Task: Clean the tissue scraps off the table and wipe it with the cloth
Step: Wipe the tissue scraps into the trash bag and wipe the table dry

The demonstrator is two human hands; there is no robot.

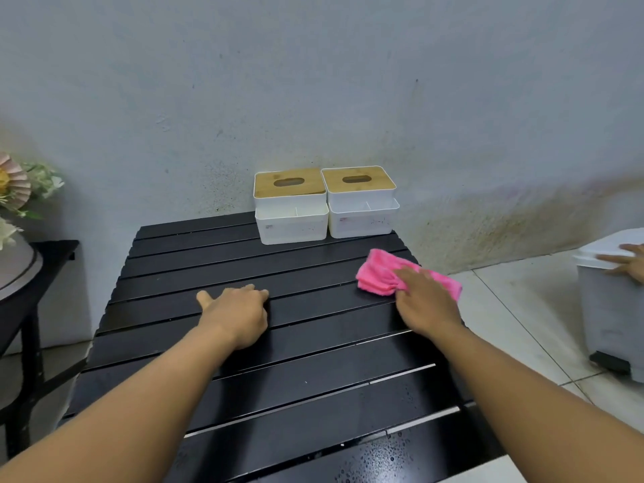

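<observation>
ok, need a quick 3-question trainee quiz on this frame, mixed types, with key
1. Multiple choice: which hand presses on the pink cloth? A left, B right, C neither.
2. True or false: the two tissue boxes stand at the near edge of the table.
3. Fill in: the left hand rests on the table and holds ___.

Key
1. B: the right hand is on the cloth, near the table's right edge.
2. False: they stand side by side at the far edge, by the wall.
3. nothing
</observation>
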